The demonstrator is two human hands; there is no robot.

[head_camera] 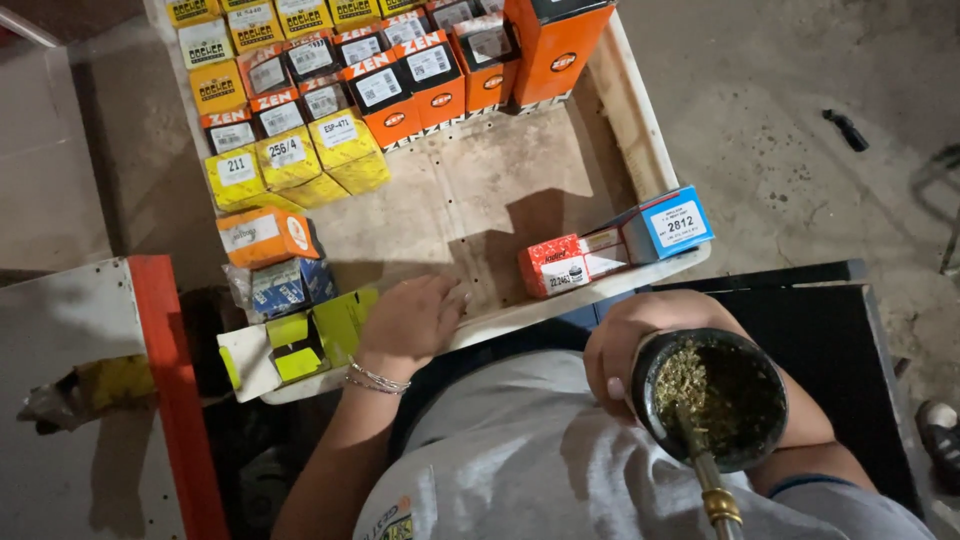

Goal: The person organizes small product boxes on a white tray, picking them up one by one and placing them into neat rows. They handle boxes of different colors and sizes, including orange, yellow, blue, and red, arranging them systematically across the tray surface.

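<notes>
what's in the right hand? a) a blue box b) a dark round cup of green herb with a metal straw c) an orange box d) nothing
b: the right hand wraps the dark round cup of green herb, with a metal straw sticking out.

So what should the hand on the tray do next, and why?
Probably slide the left hand forward to the red box close by. That hand lies flat and empty on the tray, while the right hand is busy holding the cup.
</notes>
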